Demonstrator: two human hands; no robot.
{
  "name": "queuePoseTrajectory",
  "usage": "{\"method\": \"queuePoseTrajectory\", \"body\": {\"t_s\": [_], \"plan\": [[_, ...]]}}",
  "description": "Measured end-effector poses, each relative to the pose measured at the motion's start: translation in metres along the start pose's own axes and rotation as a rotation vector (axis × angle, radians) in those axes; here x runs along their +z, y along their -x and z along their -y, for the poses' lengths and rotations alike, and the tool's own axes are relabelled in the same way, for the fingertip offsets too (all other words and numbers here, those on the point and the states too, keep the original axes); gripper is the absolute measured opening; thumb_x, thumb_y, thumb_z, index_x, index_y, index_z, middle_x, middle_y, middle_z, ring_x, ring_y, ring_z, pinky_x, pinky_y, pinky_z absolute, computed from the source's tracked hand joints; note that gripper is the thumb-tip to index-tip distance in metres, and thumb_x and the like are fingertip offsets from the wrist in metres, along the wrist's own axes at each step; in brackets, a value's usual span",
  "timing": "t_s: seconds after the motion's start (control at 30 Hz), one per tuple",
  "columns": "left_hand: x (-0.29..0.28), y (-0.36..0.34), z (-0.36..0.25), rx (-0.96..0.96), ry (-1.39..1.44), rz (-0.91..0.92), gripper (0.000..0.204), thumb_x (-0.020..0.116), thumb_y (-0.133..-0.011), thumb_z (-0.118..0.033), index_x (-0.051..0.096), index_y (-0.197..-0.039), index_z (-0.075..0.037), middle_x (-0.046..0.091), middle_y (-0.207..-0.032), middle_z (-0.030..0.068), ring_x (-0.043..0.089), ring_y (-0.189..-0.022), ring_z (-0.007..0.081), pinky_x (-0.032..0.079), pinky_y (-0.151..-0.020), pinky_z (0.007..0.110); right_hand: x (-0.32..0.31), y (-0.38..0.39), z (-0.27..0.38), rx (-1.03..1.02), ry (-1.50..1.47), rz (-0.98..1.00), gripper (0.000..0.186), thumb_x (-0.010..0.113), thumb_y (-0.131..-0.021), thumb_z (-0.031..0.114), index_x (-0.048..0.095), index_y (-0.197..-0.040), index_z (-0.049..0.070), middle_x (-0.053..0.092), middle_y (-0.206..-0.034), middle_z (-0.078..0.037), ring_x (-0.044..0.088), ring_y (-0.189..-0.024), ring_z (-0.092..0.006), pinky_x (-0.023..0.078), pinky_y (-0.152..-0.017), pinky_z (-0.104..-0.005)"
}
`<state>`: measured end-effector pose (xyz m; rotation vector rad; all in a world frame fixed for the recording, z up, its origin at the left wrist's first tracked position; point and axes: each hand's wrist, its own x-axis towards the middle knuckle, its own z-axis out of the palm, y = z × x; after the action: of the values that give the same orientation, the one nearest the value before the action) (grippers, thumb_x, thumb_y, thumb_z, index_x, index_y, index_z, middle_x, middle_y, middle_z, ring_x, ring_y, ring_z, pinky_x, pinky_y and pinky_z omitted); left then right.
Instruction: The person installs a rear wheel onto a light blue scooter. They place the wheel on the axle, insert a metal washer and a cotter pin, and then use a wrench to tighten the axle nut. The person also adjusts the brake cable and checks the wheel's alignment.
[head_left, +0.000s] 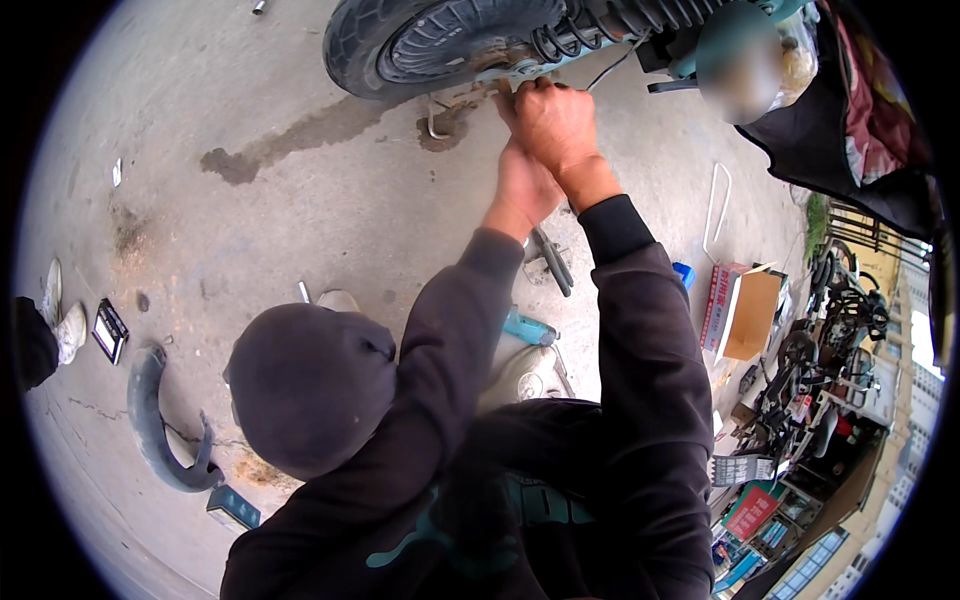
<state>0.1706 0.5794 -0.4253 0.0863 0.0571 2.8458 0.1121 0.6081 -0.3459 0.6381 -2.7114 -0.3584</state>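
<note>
Both of my hands are close together at the lower side of a two-wheeler's wheel (375, 50), near its hub and a teal frame arm (530, 68). My right hand (557, 122) is closed, knuckles up, over the fingers of my left hand. My left hand (527, 183) lies just below and to its left, its palm and wrist showing but its fingers mostly hidden. What they grip is covered by the fingers. A black coil spring (565, 40) sits above them. A bent pale metal rod (434, 118) hangs by the wheel to their left.
Below my hands lie a black-handled tool (553, 260) and a teal power tool (530, 327), near my shoe (527, 375). An open cardboard box (752, 315) stands to the right, before piled machine parts (800, 370). At left are a curved black fender (148, 415) and another person's shoes (70, 333).
</note>
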Motion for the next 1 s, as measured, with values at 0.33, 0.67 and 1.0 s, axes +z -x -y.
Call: {"method": "queuePoseTrajectory", "body": {"t_s": [0.33, 0.67, 1.0], "plan": [[0.011, 0.000, -0.006, -0.201, 0.065, -0.152, 0.050, 0.038, -0.107, -0.046, 0.050, -0.142, -0.013, 0.059, -0.138, 0.0020, 0.056, -0.127, 0.0208, 0.047, -0.103, 0.041, 0.003, -0.001, -0.018, 0.050, -0.246, 0.101, 0.047, 0.068, -0.090, 0.050, 0.068, -0.072, 0.007, 0.068, -0.065, -0.012, 0.069, -0.063, -0.0322, 0.055, -0.058, -0.0421], [-0.001, -0.002, 0.000, -0.138, 0.229, -0.049, 0.032, 0.046, -0.108, -0.022, 0.046, -0.135, -0.004, 0.056, -0.129, 0.0067, 0.057, -0.122, 0.0257, 0.046, -0.109, 0.044, 0.004, 0.001, 0.009, 0.026, 0.057, -0.013, 0.042, 0.067, -0.092, 0.044, 0.067, -0.068, 0.009, 0.066, -0.062, -0.010, 0.067, -0.051, -0.0280, 0.052, -0.045, -0.0375], [0.007, 0.001, -0.008, -0.184, 0.074, -0.103, 0.037, 0.043, -0.109, -0.022, 0.042, -0.140, -0.003, 0.054, -0.135, 0.0093, 0.056, -0.125, 0.0283, 0.044, -0.114, 0.049, 0.005, -0.005, -0.002, 0.144, -0.244, 0.073, 0.047, 0.064, -0.092, 0.046, 0.069, -0.064, 0.008, 0.067, -0.062, -0.013, 0.066, -0.054, -0.0330, 0.053, -0.051, -0.0417]]}}
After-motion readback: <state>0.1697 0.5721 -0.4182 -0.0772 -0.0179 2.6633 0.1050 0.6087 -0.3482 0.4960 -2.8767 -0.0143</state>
